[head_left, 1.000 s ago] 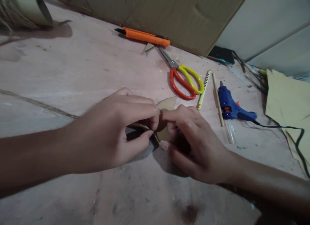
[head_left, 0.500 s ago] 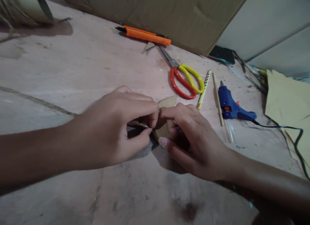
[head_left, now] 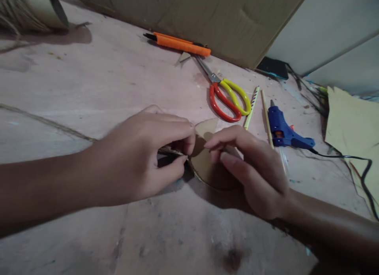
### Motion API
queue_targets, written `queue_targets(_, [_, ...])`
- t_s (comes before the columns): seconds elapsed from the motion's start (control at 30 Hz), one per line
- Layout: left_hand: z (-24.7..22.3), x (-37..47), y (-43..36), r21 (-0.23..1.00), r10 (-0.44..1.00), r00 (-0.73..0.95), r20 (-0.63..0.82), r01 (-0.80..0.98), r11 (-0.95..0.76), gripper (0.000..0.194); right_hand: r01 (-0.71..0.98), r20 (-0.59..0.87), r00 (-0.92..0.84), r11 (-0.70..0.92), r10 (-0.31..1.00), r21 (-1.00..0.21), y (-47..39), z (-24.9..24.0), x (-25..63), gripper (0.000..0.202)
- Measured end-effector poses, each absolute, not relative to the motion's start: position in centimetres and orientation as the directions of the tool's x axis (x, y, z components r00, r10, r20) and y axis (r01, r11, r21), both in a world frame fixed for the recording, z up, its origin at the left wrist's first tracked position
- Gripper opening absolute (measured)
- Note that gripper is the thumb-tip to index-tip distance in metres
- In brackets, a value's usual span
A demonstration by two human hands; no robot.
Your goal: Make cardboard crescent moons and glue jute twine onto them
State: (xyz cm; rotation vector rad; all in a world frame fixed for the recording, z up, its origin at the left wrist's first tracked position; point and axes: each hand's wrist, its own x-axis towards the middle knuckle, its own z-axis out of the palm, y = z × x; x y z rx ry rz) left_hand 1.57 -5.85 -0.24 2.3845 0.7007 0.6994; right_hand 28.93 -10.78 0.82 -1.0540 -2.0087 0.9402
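A curved brown cardboard piece (head_left: 204, 160) lies between my hands, with twine along its lower edge. My left hand (head_left: 145, 156) is closed, its thumb and fingers pinching the twine (head_left: 171, 150) at the cardboard's left edge. From behind that wrist the same kind of strand (head_left: 50, 122) runs off to the left. Over the right part of the cardboard is my right hand (head_left: 251, 160), its thumb and index finger bent but apart, with nothing visible between them. Its other fingers are partly hidden, and whether it touches the cardboard I cannot tell.
Scissors (head_left: 229, 99) with red and yellow handles lie beyond my hands, near an orange pen (head_left: 183, 44). A pencil (head_left: 252, 107), a thin stick (head_left: 267, 119) and a blue glue gun (head_left: 281, 127) with its cord are at right. A twine roll (head_left: 32, 12) sits upper left, before a cardboard box (head_left: 189, 14).
My right hand has let go of the cardboard's edge and drawn back to the right, its fingers opening and uncovering more of the piece. My left hand keeps its pinch almost unmoved.
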Motion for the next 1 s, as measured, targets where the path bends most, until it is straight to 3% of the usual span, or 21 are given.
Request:
queue_targets(0.27, [-0.5,1.6,-5.8,0.625,0.598,0.727,0.338,0.302,-0.720,0.017,0.204,0.159,-0.360,0.244,0.919,-0.948,-10.4,1.3,29.7,0.038])
queue_targets(0.4, [-0.8,1.7,-5.7,0.635,0.601,0.717,0.353,0.288,-0.717,0.016,0.281,0.211,-0.357,0.320,0.910,-0.905,-9.9,2.4,29.2,0.053])
queue_targets(0.57, [-0.9,1.7,-5.8,0.625,0.614,0.696,0.372,0.301,-0.720,0.018,0.366,0.251,-0.262,0.336,0.932,-0.868,-9.8,2.7,29.5,0.032])
queue_targets(0.63, [-0.5,1.5,-6.0,0.556,0.580,0.729,0.363,0.330,-0.763,0.017,0.353,0.254,-0.298,0.353,0.920,-0.866,-9.8,2.5,29.8,0.036])
queue_targets(0.83, [0.6,0.5,-6.2,0.101,0.357,0.862,0.360,0.344,-0.934,0.021,0.464,0.256,-0.438,0.460,0.862,-0.757,-9.9,2.7,29.9,0.049])
queue_targets(0.9, [0.3,0.3,-5.9,0.054,0.342,0.865,0.366,0.348,-0.936,0.022,0.540,0.215,-0.440,0.448,0.872,-0.713,-10.0,2.7,29.7,0.042])
queue_targets(1.0, [-0.3,0.1,-5.4,0.018,0.337,0.845,0.415,0.363,-0.932,0.023,0.630,0.229,-0.472,0.507,0.852,-0.589,-10.1,2.3,29.4,0.012])
